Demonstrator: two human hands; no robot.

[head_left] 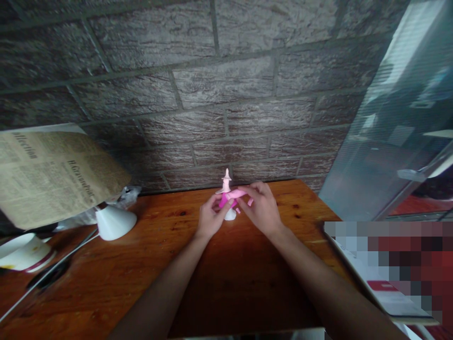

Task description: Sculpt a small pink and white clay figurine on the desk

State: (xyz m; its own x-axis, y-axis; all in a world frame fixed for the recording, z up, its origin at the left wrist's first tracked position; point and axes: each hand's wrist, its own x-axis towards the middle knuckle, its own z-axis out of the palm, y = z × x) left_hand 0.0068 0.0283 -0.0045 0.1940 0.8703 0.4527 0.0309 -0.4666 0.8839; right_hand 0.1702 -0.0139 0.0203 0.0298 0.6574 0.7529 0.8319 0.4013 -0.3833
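A small pink figurine (226, 185) with a pointed, brimmed top and a magenta lower part stands upright on a white base (230, 215), in the middle of the wooden table near the wall. My left hand (211, 216) has its fingers closed around the figurine's magenta part from the left. From the right, my right hand (262, 208) pinches a soft-looking pink strip (236, 193) that lies across the figurine's front. Small pink bits show below the right fingers; whether they hang from the strip or are separate, I cannot tell.
A lamp with a newsprint-pattern shade (53, 172) and white base (116, 222) stands on the left of the wooden table (159, 283). Beside it are a paper bowl (26, 252), a white cable and clear plastic. A stone-pattern wall (226, 85) rises behind; a glass panel (375, 137) is at right.
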